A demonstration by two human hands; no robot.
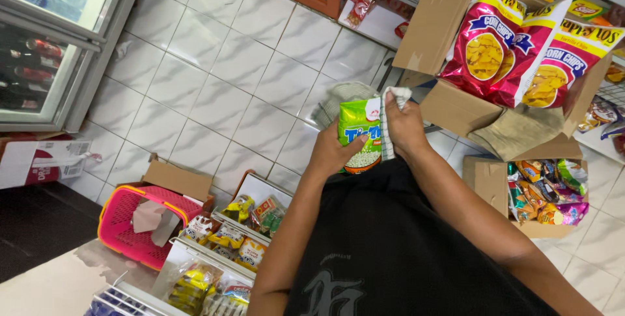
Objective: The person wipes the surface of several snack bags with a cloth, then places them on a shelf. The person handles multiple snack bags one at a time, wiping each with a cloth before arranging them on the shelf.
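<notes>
My left hand [331, 152] grips a green snack packet [359, 128] from its left side, holding it upright in front of my chest. My right hand [405, 124] presses a white checked cloth [391, 120] against the packet's right edge. Both arms come up from the bottom of the head view over my black shirt.
An open cardboard box [456, 104] with red corn-chip bags [495, 42] stands to the right; a smaller box of mixed snacks [545, 192] lies below it. A pink basket [140, 225] and trays of packets [237, 231] sit lower left. A glass-door fridge [45, 42] stands far left, shelves along the top.
</notes>
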